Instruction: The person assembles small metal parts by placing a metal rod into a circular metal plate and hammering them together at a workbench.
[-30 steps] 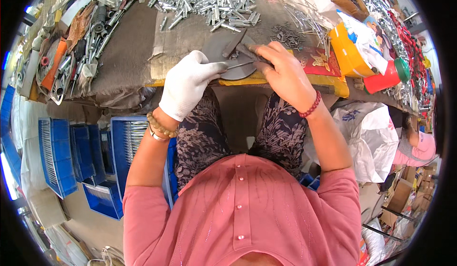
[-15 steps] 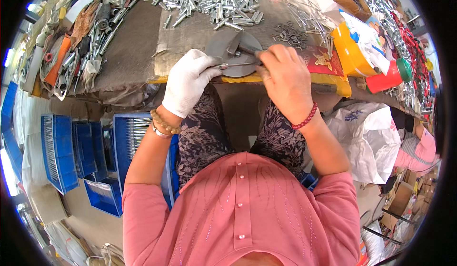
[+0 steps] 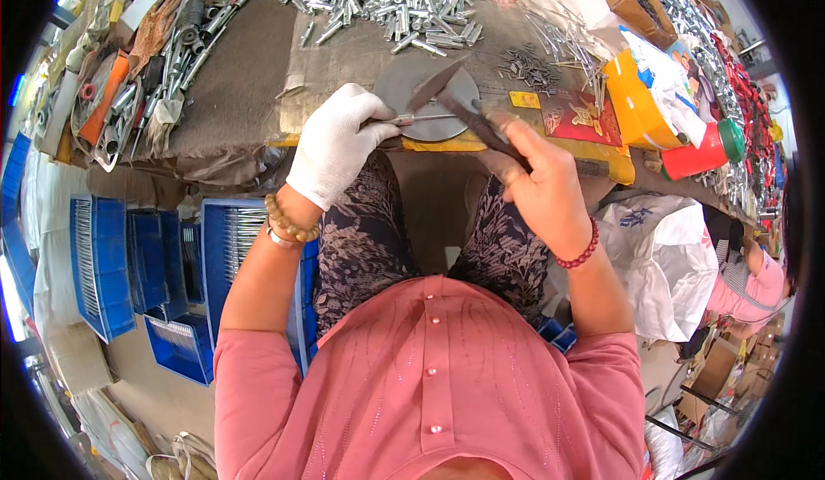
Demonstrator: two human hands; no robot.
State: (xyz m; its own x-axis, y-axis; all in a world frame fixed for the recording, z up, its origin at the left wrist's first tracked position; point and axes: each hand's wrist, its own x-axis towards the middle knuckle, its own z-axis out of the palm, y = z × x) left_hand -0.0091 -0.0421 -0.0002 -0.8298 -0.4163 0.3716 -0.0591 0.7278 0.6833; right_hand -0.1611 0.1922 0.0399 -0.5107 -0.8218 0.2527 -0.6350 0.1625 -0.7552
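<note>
Pinching one end of a thin silver metal rod, the white-gloved left hand has its fingertips closed at the near left edge of a round grey metal plate. The rod extends across the plate. The bare right hand grips the handle of a dark metal hammer, whose head is over the plate; whether it touches the rod, I cannot tell. Beyond, short silver metal tubes lie heaped on the brown cloth-covered surface.

Rose-pink short-sleeved top, pearly buttons
Dark floral trousers; white glove on the left hand, tan beads and silvery bangle behind; red right-wrist beads.
</note>
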